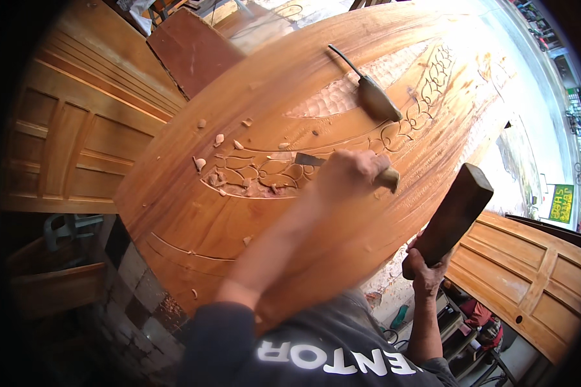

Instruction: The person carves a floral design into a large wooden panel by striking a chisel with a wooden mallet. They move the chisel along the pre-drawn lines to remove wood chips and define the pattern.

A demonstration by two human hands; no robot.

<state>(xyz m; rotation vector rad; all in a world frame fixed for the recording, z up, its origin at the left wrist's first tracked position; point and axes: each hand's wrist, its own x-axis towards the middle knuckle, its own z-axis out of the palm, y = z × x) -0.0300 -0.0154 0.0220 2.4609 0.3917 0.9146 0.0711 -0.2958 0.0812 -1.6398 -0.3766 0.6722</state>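
Observation:
A large wooden panel (193, 229) with carved leaf outlines lies before me. My left hand (355, 169) is closed around a chisel (310, 159); its flat metal blade points left over the carving, and the butt of its wooden handle sticks out to the right of my fist. Whether the edge touches the wood I cannot tell. To the right, my right hand (427, 267) grips a dark, blocky wooden mallet (459, 209) by its lower end, raised upright beside the panel's edge. A second tool, a gouge (377, 100) with a bent shaft and wooden handle, rests farther up on the panel.
Wood chips (219, 138) are scattered around the left carving. Paneled wooden doors stand at the left (84, 142) and lower right (529, 277). A reddish-brown board (190, 51) is at the back left, and a pale plastic stool (71, 226) sits low at the left.

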